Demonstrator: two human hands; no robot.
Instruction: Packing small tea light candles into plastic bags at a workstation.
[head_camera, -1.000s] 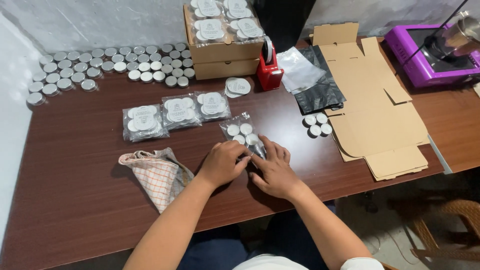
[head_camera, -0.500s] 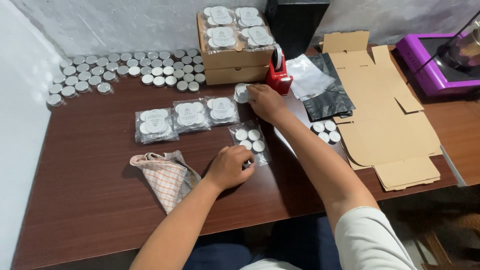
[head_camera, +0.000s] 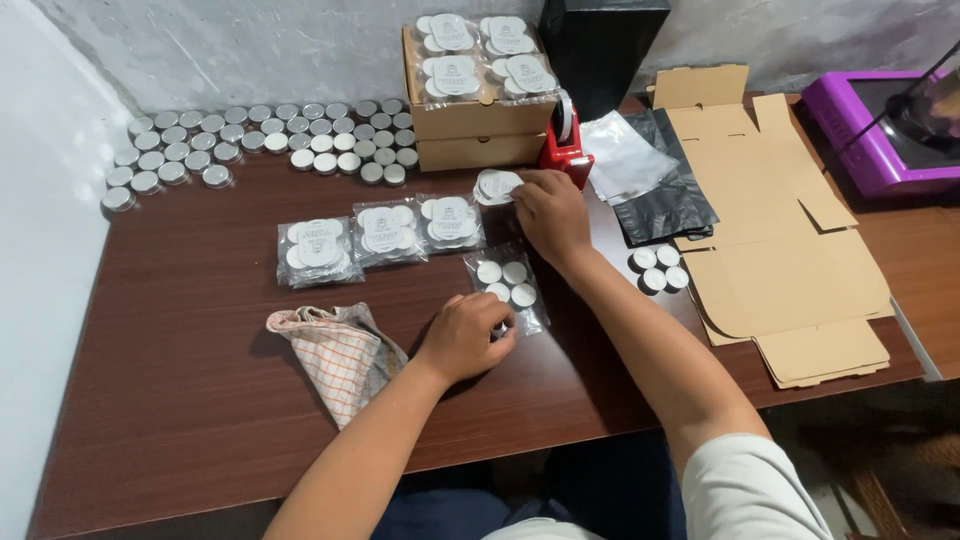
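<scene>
The left hand (head_camera: 465, 338) lay curled on the near corner of a clear bag (head_camera: 508, 288) holding four white-topped tins, pinning it to the brown surface (head_camera: 170, 340); whether the fingers pinched the plastic cannot be told. The right hand (head_camera: 548, 213) reached beyond that bag, fingertips closed on a small stack of round white labels (head_camera: 495, 185) beside the red tape dispenser (head_camera: 565, 145). Left of the bag lay three sealed packs (head_camera: 385, 230) in a row; nearer the person than those, a checked cloth (head_camera: 340, 352). Right of the bag sat four loose tins (head_camera: 660, 268) and flattened cartons (head_camera: 780, 230). Beyond the bag stood two stacked boxes (head_camera: 478, 135) topped with finished packs, with rows of silver tins (head_camera: 260, 140) to their left.

Judgement: the step in hand appeared to be labelling the filled bag. The next move would call for separating one label from the stack and bringing it over the bag while the left hand kept it flat.
</scene>
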